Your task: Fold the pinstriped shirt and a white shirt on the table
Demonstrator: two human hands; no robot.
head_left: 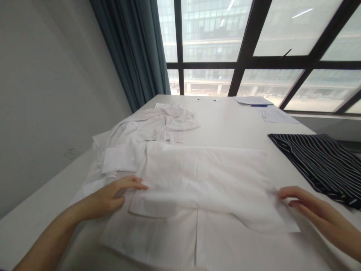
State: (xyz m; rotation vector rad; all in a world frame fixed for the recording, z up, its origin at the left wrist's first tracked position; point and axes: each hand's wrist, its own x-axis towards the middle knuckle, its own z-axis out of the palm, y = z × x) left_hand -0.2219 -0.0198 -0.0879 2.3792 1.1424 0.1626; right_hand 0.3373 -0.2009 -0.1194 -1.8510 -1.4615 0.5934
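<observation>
A white shirt [203,177] lies spread flat on the white table [231,120], partly folded over on itself, with a pocket near its left side. My left hand [115,194] rests at the shirt's left edge, fingers curled and pinching the fabric. My right hand [299,199] lies at the shirt's right edge, fingertips pressed together on the cloth. Both forearms reach in from the bottom corners.
A crumpled white garment [152,126] lies behind the shirt at the left. A black-and-white striped garment [321,162] lies at the right. Papers [270,109] and a blue pen [258,105] sit near the window. A dark curtain [135,49] hangs at the far left.
</observation>
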